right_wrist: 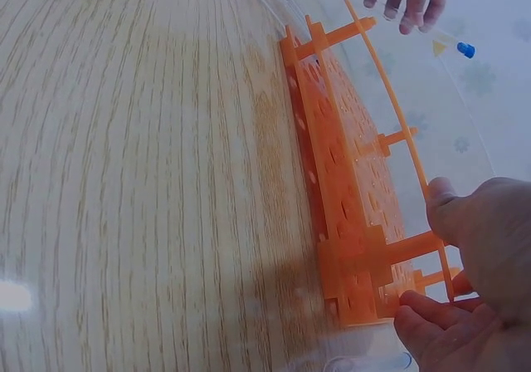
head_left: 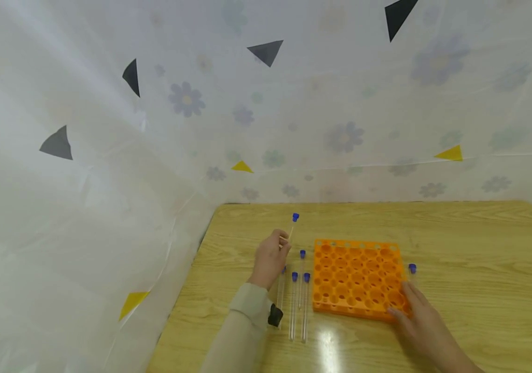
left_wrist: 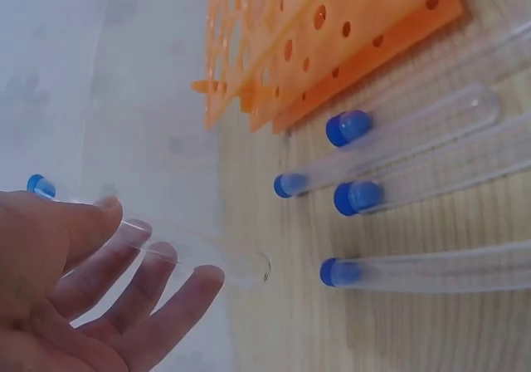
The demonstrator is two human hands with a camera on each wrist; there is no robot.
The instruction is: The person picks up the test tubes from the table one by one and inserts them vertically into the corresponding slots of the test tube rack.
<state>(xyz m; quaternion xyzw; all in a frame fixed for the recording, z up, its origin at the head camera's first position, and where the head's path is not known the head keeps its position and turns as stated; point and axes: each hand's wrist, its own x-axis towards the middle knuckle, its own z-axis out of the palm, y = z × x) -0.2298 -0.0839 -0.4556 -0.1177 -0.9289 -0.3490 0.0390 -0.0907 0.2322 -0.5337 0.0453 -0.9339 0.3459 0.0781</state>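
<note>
Head view: holds a blue-capped test tube (head_left: 292, 229) in the left hand (head_left: 269, 258), cap uppermost, above the worktop (head_left: 485, 269) and just off the far left corner of the orange tube rack (head_left: 357, 274). Risks nudging the four capped tubes (head_left: 293, 311) lying left of the rack with a low sweep of the beige left sleeve (head_left: 238, 331), perhaps setting them rolling. Steadies the rack's near right corner with the right hand (head_left: 421, 318), close by a lone tube (head_left: 412, 269).

Left wrist view: could well drop the held tube, given so light a hold on smooth, clear walls. Pinches it between thumb and partly spread, gently bent fingers (left_wrist: 187, 310), with the rounded end jutting past the fingertips.

Right wrist view: might tip or drag the rack by pressing unevenly at one end. Grips that end firmly, with thumb on the upper edge and fingers curled beside. Cannot tell of any contact with the lone tube.
</note>
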